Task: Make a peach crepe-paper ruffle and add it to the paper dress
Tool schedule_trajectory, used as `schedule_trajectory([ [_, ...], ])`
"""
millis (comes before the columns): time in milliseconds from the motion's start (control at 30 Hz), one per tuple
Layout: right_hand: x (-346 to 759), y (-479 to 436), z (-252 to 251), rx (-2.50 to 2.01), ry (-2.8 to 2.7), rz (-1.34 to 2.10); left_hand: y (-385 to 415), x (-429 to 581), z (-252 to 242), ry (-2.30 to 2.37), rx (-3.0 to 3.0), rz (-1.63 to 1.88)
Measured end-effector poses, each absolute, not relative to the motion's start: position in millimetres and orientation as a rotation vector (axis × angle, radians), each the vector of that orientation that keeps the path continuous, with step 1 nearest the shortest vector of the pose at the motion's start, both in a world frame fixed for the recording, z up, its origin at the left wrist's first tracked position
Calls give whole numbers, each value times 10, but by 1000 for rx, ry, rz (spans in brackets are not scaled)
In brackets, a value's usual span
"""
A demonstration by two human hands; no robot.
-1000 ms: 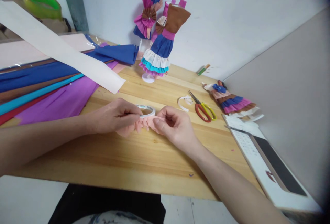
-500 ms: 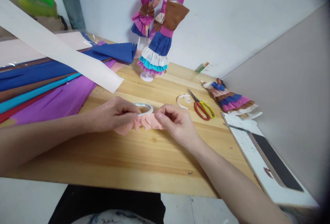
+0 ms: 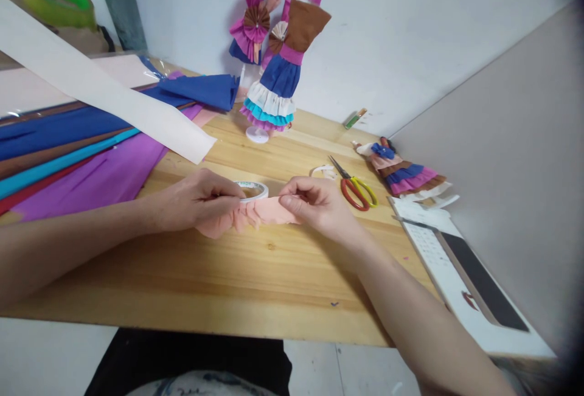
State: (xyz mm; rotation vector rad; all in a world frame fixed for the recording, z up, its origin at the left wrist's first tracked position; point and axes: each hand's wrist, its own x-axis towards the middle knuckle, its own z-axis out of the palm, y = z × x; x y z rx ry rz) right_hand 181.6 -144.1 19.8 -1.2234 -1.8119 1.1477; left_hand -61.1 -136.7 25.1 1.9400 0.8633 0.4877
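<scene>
Since a moment ago the right hand (image 3: 319, 204) has drawn a little further to the right, and more of the pink paper strip (image 3: 269, 212) now lies flat between the hands. That hand pinches the strip's smooth end between thumb and forefinger. The left hand (image 3: 196, 201) pinches the gathered, pleated end. The strip sits low over the wooden table (image 3: 228, 280), just in front of a tape roll (image 3: 252, 190). Scissors (image 3: 358, 190) lie to the right, coloured paper sheets (image 3: 91, 165) to the left, and a paper dress (image 3: 278, 79) stands behind.
</scene>
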Motion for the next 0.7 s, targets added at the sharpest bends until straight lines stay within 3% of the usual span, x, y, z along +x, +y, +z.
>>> schedule_trajectory([
  [700, 1738, -1627, 237, -1205, -2141, 695, -1366, -579, 246, 863, 1978, 399],
])
